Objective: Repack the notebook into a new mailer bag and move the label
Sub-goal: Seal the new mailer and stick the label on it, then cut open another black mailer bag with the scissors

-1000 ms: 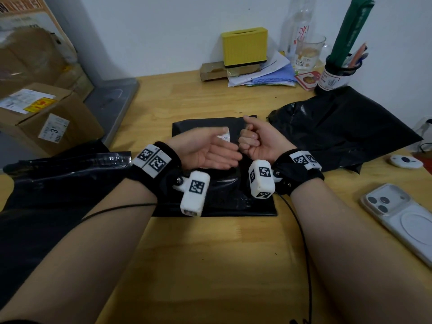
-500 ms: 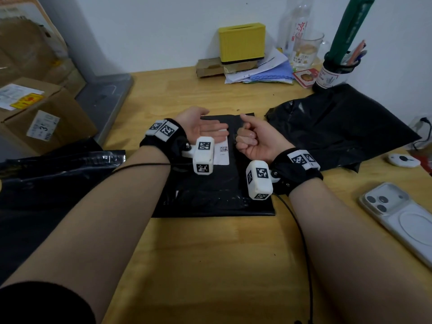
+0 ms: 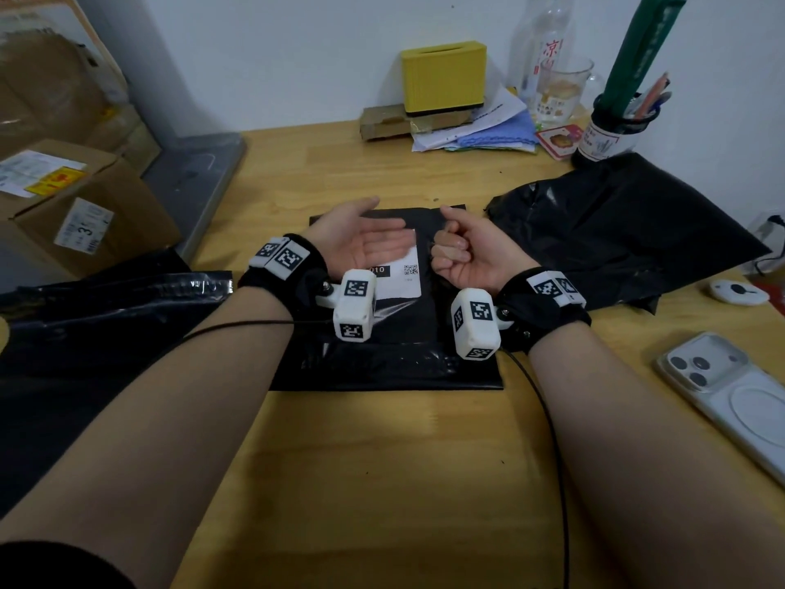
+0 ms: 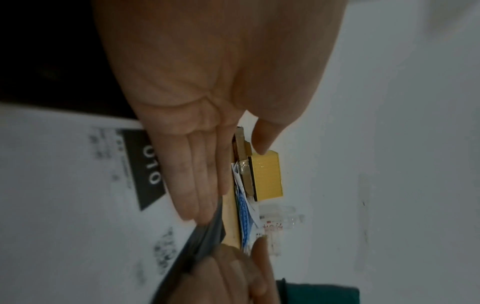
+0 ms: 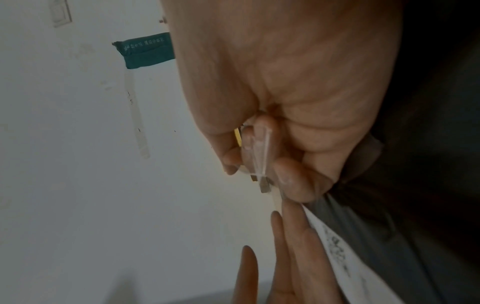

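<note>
- Head view: a flat black mailer [image 3: 382, 359] was seen lying on the table [image 3: 382, 461], with a white label [image 3: 403, 282] on its upper face. The left hand [image 3: 361, 240] was held palm up over the label, its grip apart and the fingers straight. The right hand [image 3: 463, 252] was held just beside it, curled into a fist over the mailer's right part. A second black bag [image 3: 616, 231] lay to the right, and a phone [image 3: 730, 397] near the table's right edge.
- Left wrist view: the left hand [image 4: 221, 82] was shown with fingers [image 4: 197, 174] straight and together over the label [image 4: 64, 185], marked "010".
- Right wrist view: the right hand [image 5: 285, 82] was shown with its grip clamped on a thin clear strip [image 5: 259, 152], pinched between fingers and thumb. The notebook could not be made out in any view.
</note>
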### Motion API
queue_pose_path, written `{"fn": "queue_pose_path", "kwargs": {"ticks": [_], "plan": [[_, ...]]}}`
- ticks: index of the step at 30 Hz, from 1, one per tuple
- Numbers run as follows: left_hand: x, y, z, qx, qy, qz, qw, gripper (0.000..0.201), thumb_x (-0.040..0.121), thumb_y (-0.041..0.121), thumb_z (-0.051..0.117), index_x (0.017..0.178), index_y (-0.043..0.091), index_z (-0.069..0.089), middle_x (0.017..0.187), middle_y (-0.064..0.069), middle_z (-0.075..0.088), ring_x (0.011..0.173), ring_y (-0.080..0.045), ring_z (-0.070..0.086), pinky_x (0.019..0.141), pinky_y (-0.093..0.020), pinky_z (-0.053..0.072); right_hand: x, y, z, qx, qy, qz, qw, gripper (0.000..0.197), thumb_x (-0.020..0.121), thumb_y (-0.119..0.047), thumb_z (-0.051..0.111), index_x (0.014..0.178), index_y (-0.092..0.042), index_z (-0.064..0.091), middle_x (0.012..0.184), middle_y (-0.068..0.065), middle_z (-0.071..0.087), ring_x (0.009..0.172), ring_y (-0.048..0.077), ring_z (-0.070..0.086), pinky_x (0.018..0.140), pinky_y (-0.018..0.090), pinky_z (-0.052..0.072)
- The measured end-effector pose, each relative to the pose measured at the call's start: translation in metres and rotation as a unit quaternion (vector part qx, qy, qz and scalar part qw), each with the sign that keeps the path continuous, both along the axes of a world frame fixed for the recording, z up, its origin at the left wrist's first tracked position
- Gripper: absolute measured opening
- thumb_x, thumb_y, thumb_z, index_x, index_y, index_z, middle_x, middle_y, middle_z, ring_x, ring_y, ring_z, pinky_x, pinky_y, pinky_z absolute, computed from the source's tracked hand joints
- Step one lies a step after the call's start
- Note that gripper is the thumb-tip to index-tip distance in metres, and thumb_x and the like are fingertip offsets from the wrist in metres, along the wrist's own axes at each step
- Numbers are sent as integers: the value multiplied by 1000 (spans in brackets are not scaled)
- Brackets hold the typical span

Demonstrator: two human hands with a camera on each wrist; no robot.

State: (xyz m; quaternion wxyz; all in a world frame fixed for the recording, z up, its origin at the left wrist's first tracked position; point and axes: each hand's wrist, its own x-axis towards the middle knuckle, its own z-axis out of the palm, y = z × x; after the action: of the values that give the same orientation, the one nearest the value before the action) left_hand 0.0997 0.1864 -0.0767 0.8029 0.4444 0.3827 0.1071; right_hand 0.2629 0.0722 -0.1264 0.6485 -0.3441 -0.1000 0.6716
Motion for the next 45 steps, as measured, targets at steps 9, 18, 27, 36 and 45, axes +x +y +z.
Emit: {"fn": "queue_pose_path", "kwargs": {"ticks": [9,18,27,36,45], "plan": [[-26,-23,3,15,79,-97,992,49,105,37,40,118,-5,61,117,-19,71,106,-26,71,88,-33,59,-4,-4,4,-28,-7,-25,999,50,104,-32,50,56,-18,44,47,-4,27,41,10,27,48,21,35],[-55,-55,8,51,93,-93,990,41,105,30,42,122,-3,60,113,-16,73,100,-23,73,81,-33,61,-36,-20,41,-18,-159,-71,985,38,103,-30,54,68,-18,45,55,-4,27,49,12,28,52,25,37],[-74,-99,4,65,-86,-56,993,52,96,50,55,131,11,58,121,-12,68,107,-36,69,93,-49,56,-93,-62,66,-8,-217,-10,976,24,103,-28,53,85,-13,58,60,-1,40,53,12,42,57,27,47],[-90,-129,20,183,-67,-20,981,31,93,8,66,120,-7,63,111,-19,69,88,-21,72,78,-33,61,-123,-94,87,-8,-265,-7,964,17,102,-21,59,106,-5,64,99,14,65,89,26,67,78,40,62],[-88,-130,20,250,-20,7,968,30,81,1,78,107,-12,69,101,-19,74,80,-20,75,68,-25,59,-117,-111,106,-22,-318,33,947,26,102,-25,59,119,-6,62,122,17,64,117,47,64,95,56,55]]}}
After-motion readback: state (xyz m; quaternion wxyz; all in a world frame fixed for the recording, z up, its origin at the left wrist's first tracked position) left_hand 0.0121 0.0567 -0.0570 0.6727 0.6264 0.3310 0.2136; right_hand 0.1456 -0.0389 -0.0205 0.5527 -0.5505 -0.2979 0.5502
